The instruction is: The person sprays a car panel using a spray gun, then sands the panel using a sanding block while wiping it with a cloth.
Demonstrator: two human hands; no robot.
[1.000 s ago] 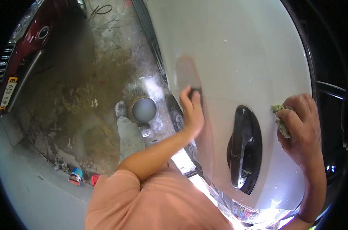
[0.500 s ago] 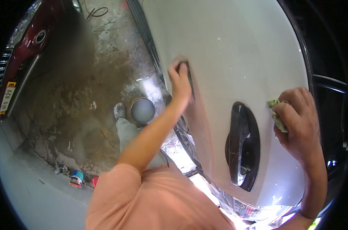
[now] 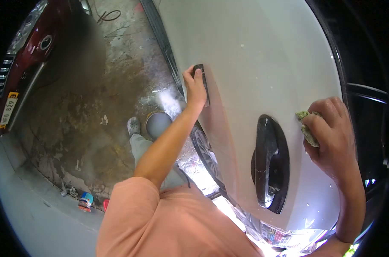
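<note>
My left hand [image 3: 195, 89] is closed around a dark, narrow sanding block [image 3: 204, 80], which lies flat on the light grey car door [image 3: 241, 68] near its lower side. In my right hand [image 3: 331, 126] is a wet, crumpled yellow-green sponge or cloth [image 3: 308, 132]; it rests against the door close to the window edge. Between the two hands sits the black door handle [image 3: 266, 162] in its dark recess. Water drops and small pale specks dot the panel. A pinkish band runs along the door beside the block.
A bucket of cloudy grey liquid [image 3: 159, 124] stands on the stained, wet concrete floor [image 3: 96, 141] by my foot [image 3: 133, 125]. The front of a dark red vehicle [image 3: 34, 47] is at the upper left. A blue can [image 3: 86, 200] lies by the pale surface at lower left.
My left hand has moved the block slightly toward the door's lower side and down in view. My right hand and its sponge or cloth have barely moved.
</note>
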